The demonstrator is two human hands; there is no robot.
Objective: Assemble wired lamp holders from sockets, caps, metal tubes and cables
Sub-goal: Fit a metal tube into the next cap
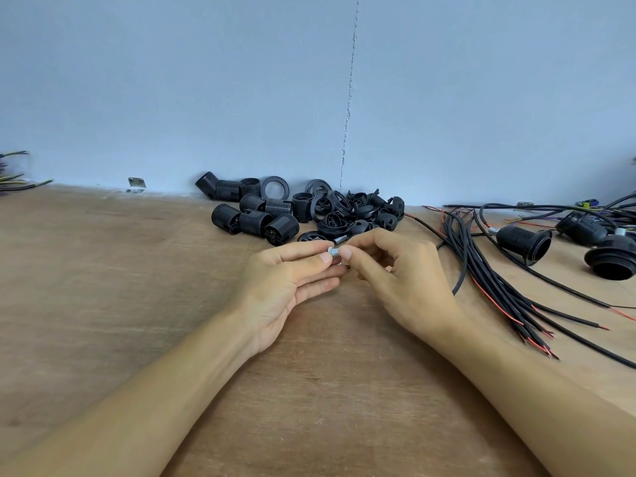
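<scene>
A small silver metal tube [334,253] is held just above the wooden table, between both hands. My left hand [289,280] pinches it with thumb and forefinger from the left. My right hand [392,270] pinches it from the right with curled fingers. A second metal tube [339,241] lies on the table just behind my fingertips. Beyond it sits a pile of black threaded sockets [254,218] and black caps and rings [347,211] against the wall. A bundle of black cables [488,277] with red wire ends lies to the right.
Assembled black lamp holders with cables [525,242] lie at the far right, one wide socket [611,261] facing me. A metal bracket [137,184] is fixed at the wall's foot. Loose wires [13,177] poke in at the far left. The blue wall closes the table's back edge.
</scene>
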